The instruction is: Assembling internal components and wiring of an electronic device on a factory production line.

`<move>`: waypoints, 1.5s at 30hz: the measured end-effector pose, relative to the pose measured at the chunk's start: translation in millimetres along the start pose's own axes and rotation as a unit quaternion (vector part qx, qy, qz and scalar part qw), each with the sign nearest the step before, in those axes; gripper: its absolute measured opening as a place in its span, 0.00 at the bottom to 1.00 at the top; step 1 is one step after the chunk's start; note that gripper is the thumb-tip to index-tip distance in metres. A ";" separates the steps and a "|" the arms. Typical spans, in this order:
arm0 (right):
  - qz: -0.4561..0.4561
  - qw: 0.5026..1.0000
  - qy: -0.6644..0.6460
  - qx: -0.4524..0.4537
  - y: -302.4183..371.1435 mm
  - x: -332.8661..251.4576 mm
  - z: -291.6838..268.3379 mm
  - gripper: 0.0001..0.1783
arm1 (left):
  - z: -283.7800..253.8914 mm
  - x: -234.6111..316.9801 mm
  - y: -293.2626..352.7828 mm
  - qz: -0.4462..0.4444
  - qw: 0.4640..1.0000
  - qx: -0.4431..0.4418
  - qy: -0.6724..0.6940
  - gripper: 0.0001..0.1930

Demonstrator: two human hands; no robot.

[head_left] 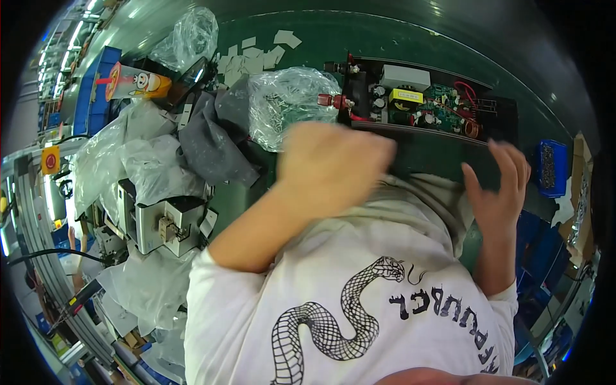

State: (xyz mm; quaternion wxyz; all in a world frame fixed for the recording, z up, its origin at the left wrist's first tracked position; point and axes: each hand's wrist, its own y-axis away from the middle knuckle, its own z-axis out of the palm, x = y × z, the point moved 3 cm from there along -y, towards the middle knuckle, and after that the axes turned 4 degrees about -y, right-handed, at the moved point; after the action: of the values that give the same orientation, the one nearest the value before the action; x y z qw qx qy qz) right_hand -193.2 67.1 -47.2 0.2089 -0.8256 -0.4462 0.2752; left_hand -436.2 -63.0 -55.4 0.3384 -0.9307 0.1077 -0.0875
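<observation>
An open black metal housing [410,130] lies on the green bench top in front of me. Inside are a green circuit board [443,106], a yellow-wrapped transformer [406,95] and a grey metal block [405,77]. A red terminal post [335,101] and a black terminal post [338,67] stick out of its left end. My left hand [333,163] is near that end, below the red post; motion smears it and its fingers are hidden. At the near right corner of the housing, my right hand [504,176] has its thumb and fingers apart, with nothing visible in it.
Left of the housing sits a clear plastic bag [282,106] of small parts, with white paper pieces [250,59] behind. Further left are a grey cloth [215,141], a drink cup [138,83] and a metal fixture [163,221]. A blue bin [552,168] of small parts stands right.
</observation>
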 end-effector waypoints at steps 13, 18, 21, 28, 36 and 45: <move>-0.033 0.980 -0.182 -0.075 26.0 -40.0 34.0 0.15 | 13.5 -120.2 65.3 -0.252 0.924 -0.228 -0.177 0.08; -0.014 0.980 -0.192 -0.054 25.5 -42.6 32.0 0.13 | 15.1 -126.6 54.0 -0.161 0.920 -0.285 -0.214 0.05; -0.004 0.979 -0.196 -0.053 32.0 -38.1 30.4 0.11 | 7.2 -127.3 54.5 -0.168 0.944 -0.207 -0.193 0.07; 0.230 0.900 -0.350 -0.123 51.8 -27.9 30.5 0.08 | -24.5 -45.2 36.2 -0.236 0.962 -0.136 -0.024 0.07; 0.337 0.764 -0.514 -0.197 36.6 -53.6 71.4 0.11 | 26.7 32.3 20.1 -0.024 0.974 -0.153 0.165 0.13; 0.366 0.748 -0.467 -0.297 37.3 -39.8 77.0 0.10 | 40.7 26.4 23.3 -0.002 0.968 -0.170 0.187 0.08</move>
State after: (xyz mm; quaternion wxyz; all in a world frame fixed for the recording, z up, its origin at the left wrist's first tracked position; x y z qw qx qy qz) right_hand -237.3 21.7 -117.2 -0.3985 -0.7143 -0.2104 0.5354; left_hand -404.6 -62.5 -99.0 0.1492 -0.9419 0.1804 -0.2408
